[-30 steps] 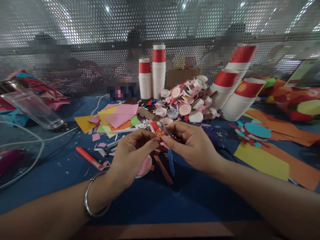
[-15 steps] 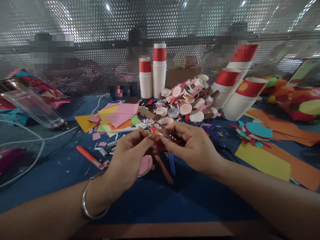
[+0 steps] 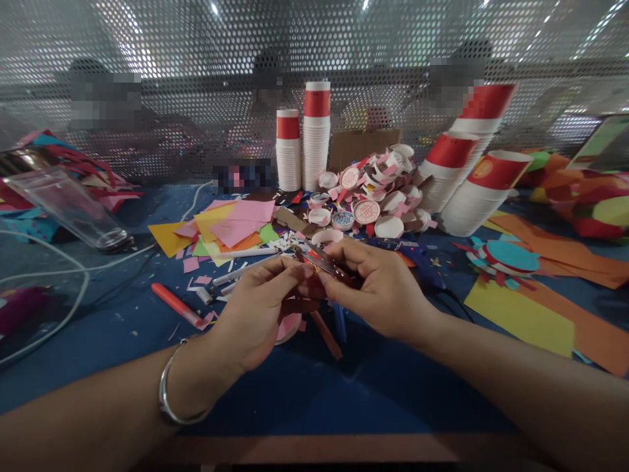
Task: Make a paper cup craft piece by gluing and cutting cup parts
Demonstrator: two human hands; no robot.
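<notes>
Red cup piece [image 3: 311, 287] has turned since a second ago: gold print showed clearly then, mostly out of sight now. Hands have barely shifted.

Head view: left hand [image 3: 265, 298] pinched on that piece, thumb against fingers. Right hand [image 3: 376, 285] clamped on scissors [image 3: 322, 260], blades pointing far-left, right at the piece; can't tell if they touch it. Both hands above the near-middle of the tabletop [image 3: 289, 406].

Just beside left hand: pink-topped disc [image 3: 289, 326], partly covered. Right of it, brown strip [image 3: 325, 335] and blue stick [image 3: 339, 322]. Left: red marker [image 3: 174, 303], colored sheets [image 3: 240, 219] farther off. Far middle: heap of cut cup bases [image 3: 376, 200], two upright cup stacks [image 3: 317, 147] behind-left. Right: leaning cup stacks [image 3: 484, 190], turquoise-topped disc [image 3: 512, 255], yellow sheet [image 3: 518, 318].
</notes>
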